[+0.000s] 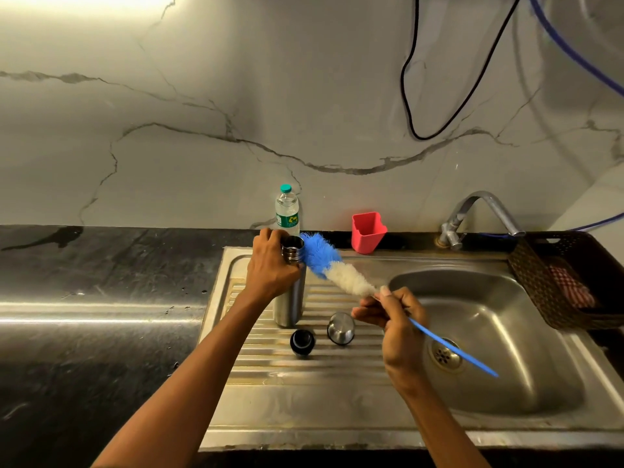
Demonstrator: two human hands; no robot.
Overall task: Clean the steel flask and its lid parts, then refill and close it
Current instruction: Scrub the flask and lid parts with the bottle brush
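Now steel flask (291,298) stands upright, mouth open, on ribbed drainboard (270,383) near its back edge. Our left hand (270,270) grips its threaded neck, fingers curled round. Our right hand (393,324) pinches bottle brush (337,270) at its blue handle; blue bristle tip touches flask rim. Black stopper (302,342) and steel cap (340,328) lie just in front of flask. Sink basin (499,332) right of drainboard; plastic water bottle (287,211) and red cup (367,231) along back edge.
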